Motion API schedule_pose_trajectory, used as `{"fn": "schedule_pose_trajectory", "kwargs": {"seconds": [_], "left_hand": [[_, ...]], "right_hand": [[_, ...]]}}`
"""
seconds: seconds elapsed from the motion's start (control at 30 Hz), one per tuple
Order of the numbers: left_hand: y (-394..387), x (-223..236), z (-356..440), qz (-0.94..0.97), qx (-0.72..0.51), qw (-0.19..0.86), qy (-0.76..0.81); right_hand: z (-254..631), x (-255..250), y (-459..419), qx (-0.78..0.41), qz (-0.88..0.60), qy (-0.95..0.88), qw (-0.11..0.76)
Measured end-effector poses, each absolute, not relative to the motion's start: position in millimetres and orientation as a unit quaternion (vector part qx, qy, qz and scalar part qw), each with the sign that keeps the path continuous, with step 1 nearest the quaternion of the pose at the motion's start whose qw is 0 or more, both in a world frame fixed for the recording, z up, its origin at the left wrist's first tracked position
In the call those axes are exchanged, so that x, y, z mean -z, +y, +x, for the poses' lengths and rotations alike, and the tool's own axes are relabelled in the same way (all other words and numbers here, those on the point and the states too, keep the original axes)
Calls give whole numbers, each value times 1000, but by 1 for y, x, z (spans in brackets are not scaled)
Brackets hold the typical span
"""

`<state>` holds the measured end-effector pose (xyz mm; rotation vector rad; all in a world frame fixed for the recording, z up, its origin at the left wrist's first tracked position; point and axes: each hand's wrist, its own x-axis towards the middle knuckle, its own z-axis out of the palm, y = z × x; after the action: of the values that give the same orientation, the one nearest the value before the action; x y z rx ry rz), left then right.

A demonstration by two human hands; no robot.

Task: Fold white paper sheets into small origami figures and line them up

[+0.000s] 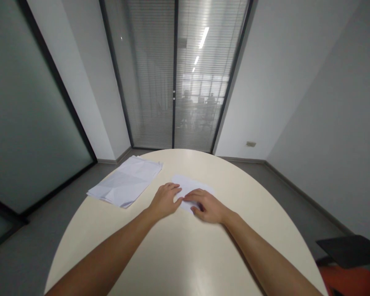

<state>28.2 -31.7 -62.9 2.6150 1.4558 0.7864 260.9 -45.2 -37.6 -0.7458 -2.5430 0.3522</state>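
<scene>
A small sheet of white paper lies flat on the round cream table, partly covered by both hands. My left hand rests on its left edge, palm down, with thumb and fingers apart. From the right, my right hand touches the sheet with its fingers stretched toward the left hand and its thumb apart from them. The two hands nearly meet at the middle of the paper. Whether the sheet is folded I cannot tell.
A stack of creased white paper sheets lies at the table's left edge, its far corner overhanging slightly. Beyond the table stands a glass partition with blinds. At lower right is a chair with a red seat and a black part.
</scene>
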Motion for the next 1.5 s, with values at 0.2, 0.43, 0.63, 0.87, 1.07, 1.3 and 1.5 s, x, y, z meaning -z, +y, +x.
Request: {"fn": "schedule_pose_trajectory", "kwargs": {"seconds": [0.2,0.43,0.63,0.87,1.07,1.3,1.5], "left_hand": [[-33,62,27,850,-205,38,484],[-34,63,27,830,-148,36,537],[-35,65,29,821,-124,34,557],[-35,65,29,819,-120,33,560],[-33,66,26,823,-113,49,554],[-34,61,24,847,-123,56,514],[-34,61,22,856,-132,66,496]], "right_hand": [[266,52,-40,-85,-336,-919,190],[270,54,-38,-95,-352,-916,167],[270,51,-38,-102,-351,-916,163],[270,53,-37,-86,-368,-911,164],[272,53,-37,-100,-374,-908,161],[273,45,-39,-119,-403,-899,124],[273,45,-40,-125,-407,-895,132]]}}
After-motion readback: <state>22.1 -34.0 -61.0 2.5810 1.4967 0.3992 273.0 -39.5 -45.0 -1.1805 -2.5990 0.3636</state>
